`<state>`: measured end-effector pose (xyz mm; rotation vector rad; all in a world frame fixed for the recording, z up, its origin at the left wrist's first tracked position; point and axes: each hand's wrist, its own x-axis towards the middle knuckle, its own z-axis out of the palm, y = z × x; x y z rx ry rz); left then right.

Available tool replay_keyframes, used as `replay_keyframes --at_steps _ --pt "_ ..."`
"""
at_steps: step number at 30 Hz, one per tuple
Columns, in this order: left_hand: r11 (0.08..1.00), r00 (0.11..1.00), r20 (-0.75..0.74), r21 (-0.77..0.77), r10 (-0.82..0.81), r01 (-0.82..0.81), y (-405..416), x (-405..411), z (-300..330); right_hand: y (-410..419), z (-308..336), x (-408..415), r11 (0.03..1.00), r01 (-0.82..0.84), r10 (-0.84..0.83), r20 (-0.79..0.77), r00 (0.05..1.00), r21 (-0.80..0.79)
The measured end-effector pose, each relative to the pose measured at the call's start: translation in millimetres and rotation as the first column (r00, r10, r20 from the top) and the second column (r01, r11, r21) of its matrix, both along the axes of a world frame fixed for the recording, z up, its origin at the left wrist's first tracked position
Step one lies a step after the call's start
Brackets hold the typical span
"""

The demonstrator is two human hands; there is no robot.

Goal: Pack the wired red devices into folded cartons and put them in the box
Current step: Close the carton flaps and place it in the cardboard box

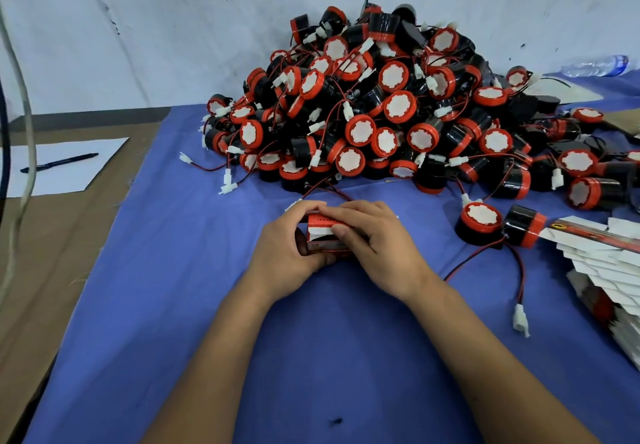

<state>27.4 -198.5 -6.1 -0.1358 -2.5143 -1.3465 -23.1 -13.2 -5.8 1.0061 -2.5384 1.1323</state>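
At the frame's centre, the left hand [287, 246] and right hand [372, 239] both grip a small red carton [323, 236], fingers curled over its top. The pile of wired red devices [398, 111] fills the upper middle.

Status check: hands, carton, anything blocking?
Left hand and right hand both grip the red carton, closing its flap. Device pile behind, untouched. Nothing blocking.

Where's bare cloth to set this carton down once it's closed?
Bare blue cloth lies left of the left hand, between it and the brown cardboard; more lies nearer, around the forearms. Crowded: the device pile behind, and right of the right hand, loose devices and flat cartons.
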Motion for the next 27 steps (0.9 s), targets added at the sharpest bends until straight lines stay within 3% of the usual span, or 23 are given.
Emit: replay_keyframes --at_steps 3,6,8,12,15,19,24,27 --pt "1.000 1.000 0.018 0.028 0.013 -0.013 -2 0 -2 0 -1 1 0.999 -0.016 0.020 0.087 0.996 -0.049" --pt "0.999 1.000 0.015 0.052 -0.002 0.001 -2 0 -4 0 0 4 0.956 0.075 0.003 0.266 0.964 -0.283" --pt "0.998 1.000 0.003 0.065 -0.011 0.011 -1 1 -6 0 -1 7 0.939 0.123 -0.067 0.180 0.981 -0.322" --pt "0.999 0.993 -0.121 0.036 0.007 -0.003 0 3 -5 2 1 7 0.949 0.080 -0.060 0.075 0.995 -0.305" --pt "0.990 0.956 -0.285 -0.103 0.064 -0.097 0 3 -3 11 4 3 0.971 -0.014 0.040 0.108 0.993 -0.237" --pt "0.956 0.910 -0.415 -0.261 0.016 -0.136 3 3 -3 23 4 7 0.986 -0.119 0.128 0.075 0.989 -0.115" --pt "0.937 0.879 -0.477 -0.314 -0.019 -0.151 9 6 -7 29 -2 17 0.990 -0.138 0.137 0.075 0.988 0.017" --pt "0.930 0.936 -0.353 -0.337 0.019 -0.145 17 7 -12 29 -7 19 0.991 -0.136 0.136 0.041 0.990 0.009"
